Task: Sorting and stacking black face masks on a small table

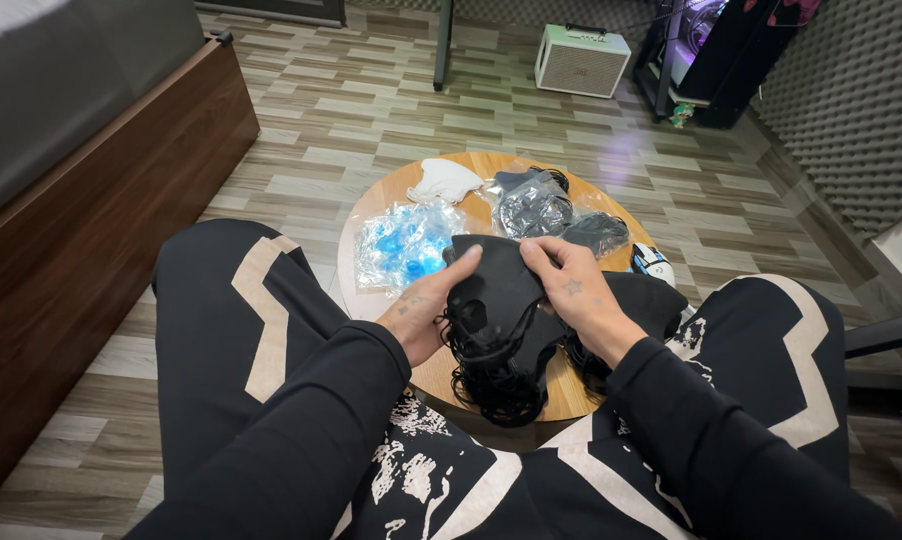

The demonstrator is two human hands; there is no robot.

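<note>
- A black face mask is held above the near edge of the round wooden surface.
- Left grip and right grip are clamped on its top corners.
- A clear bag of blue masks lies by the left edge.

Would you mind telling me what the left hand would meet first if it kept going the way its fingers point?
Probably the right hand, across the black mask that the left hand holds with it.

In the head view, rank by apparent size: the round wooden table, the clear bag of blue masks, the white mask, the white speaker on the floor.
1. Round wooden table
2. Clear bag of blue masks
3. White speaker, though it sits farther away, so it is unsure
4. White mask
</note>
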